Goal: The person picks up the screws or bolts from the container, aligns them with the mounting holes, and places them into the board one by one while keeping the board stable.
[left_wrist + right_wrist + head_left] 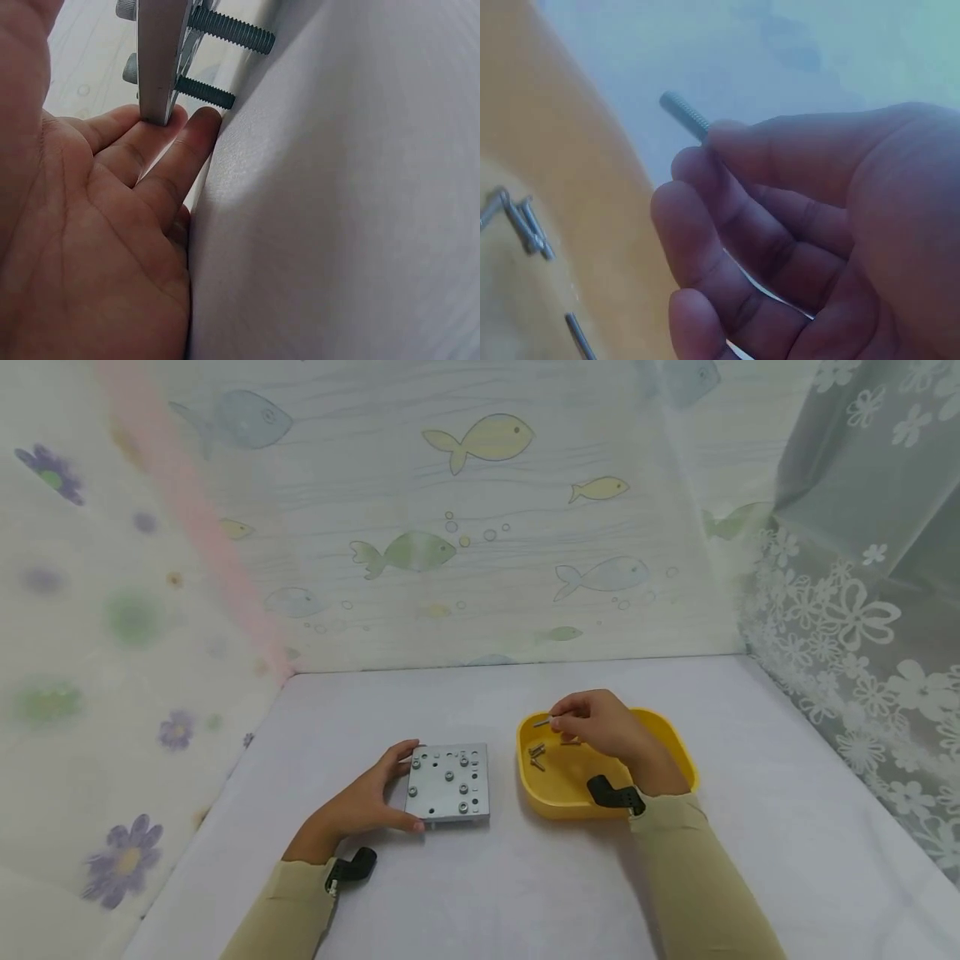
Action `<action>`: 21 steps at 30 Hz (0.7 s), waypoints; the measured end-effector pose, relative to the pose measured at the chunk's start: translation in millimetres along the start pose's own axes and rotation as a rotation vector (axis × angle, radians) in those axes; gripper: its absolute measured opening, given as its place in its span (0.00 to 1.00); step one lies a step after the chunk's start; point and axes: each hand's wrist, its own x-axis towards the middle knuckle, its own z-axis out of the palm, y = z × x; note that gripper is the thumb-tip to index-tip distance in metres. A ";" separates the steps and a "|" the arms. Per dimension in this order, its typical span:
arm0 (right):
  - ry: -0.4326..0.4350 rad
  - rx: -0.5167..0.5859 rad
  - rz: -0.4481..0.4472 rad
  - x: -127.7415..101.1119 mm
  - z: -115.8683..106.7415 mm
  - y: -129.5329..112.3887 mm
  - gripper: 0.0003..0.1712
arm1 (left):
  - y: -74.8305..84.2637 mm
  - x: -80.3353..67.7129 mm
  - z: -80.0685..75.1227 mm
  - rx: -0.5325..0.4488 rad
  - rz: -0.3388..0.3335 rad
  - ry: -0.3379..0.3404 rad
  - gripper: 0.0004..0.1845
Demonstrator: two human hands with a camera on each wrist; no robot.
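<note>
A square silver metal plate (442, 781) with several socket-head bolts set in its holes stands on the table. My left hand (367, 797) grips it from the left, thumb at the near edge and fingers at the far corner. Threaded bolt shanks (232, 30) stick out below the plate in the left wrist view, with fingertips (202, 124) close beside them. Over the yellow tray (555, 810), my right hand (600, 722) pinches a bolt (682, 112) between thumb and index finger; its threaded end points outward and its head is hidden by the fingers.
Several loose bolts (537, 756) lie in the yellow tray, which stands to the right of the plate. A white cloth (480, 893) covers the table. Fish-patterned curtains (480, 568) hang behind, and a sheer floral curtain (862, 652) hangs on the right.
</note>
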 end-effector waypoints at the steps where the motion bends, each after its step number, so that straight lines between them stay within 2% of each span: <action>1: 0.001 0.006 -0.004 -0.8 1.5 -2.4 0.14 | -0.5 0.1 -0.2 0.000 0.001 0.000 0.71; 6: -0.008 0.021 -0.025 -5.6 10.8 -10.8 0.14 | -3.9 1.2 -0.8 0.002 0.006 -0.005 0.71; 13: -0.033 0.040 -0.102 -7.6 27.0 -21.7 0.11 | -4.4 0.9 -2.4 0.021 0.011 0.002 0.71; 21: -0.065 0.007 -0.099 -6.7 42.3 -27.7 0.09 | -5.3 1.0 -0.8 0.035 0.014 0.007 0.71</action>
